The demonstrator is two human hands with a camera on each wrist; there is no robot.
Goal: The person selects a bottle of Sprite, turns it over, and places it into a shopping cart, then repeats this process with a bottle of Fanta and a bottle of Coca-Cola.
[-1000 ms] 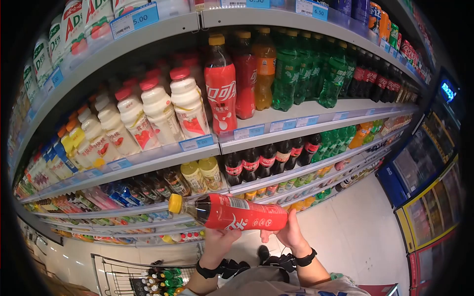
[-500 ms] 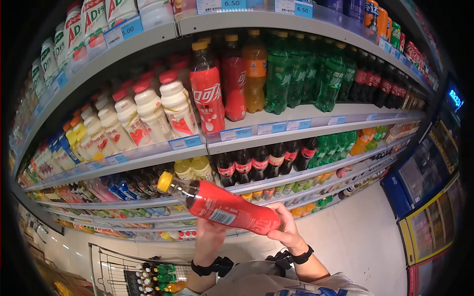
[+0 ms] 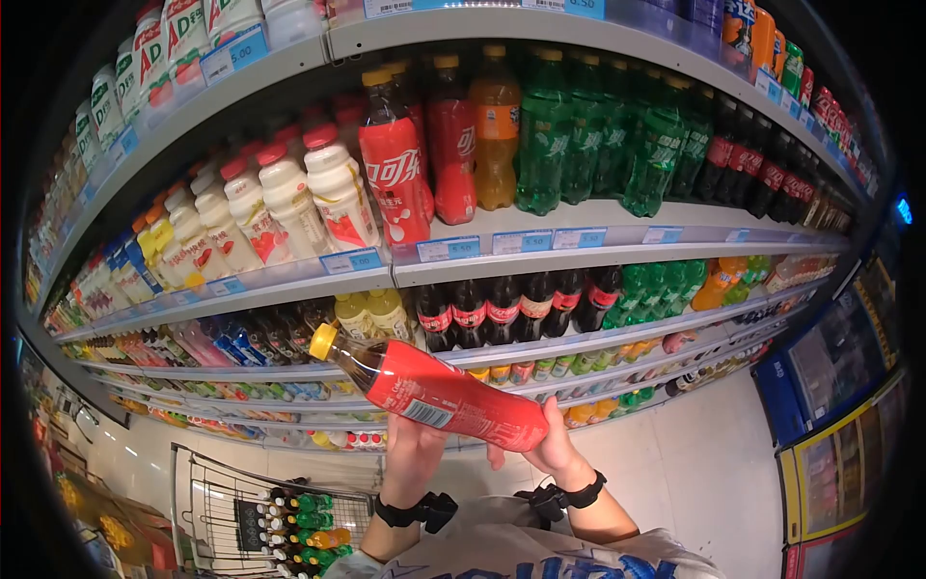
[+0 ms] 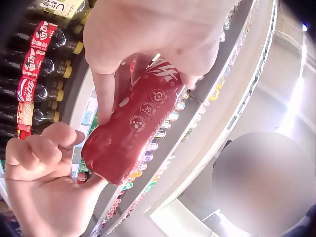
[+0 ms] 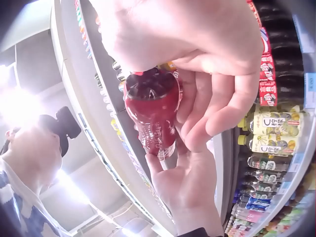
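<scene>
A red-labelled bottle (image 3: pixel 449 396) with a yellow cap (image 3: pixel 324 342) lies tilted across both hands, its cap end up and to the left. The left hand (image 3: pixel 415 454) holds it from below around the middle; the left wrist view has this hand (image 4: pixel 153 39) with thumb and fingers on either side of the red label (image 4: pixel 133 123). At the base end, the right hand (image 3: pixel 559 452) grips the bottle between thumb and fingers. In the right wrist view the right hand (image 5: pixel 197 54) curls beside the bottle (image 5: pixel 153 116). A barcode (image 3: pixel 427 414) faces the head camera.
Shelves (image 3: pixel 579 256) of drinks curve across the view, with a red-labelled bottle (image 3: pixel 394 174) standing at the front edge. A wire cart (image 3: pixel 207 502) holding several bottles (image 3: pixel 313 521) stands at lower left. Display coolers (image 3: pixel 830 338) stand at right.
The bottle has turned about its length, bringing the barcode to its lower side, and its cap end has risen from nearly level. Both hands still hold it. The head view has shifted slightly.
</scene>
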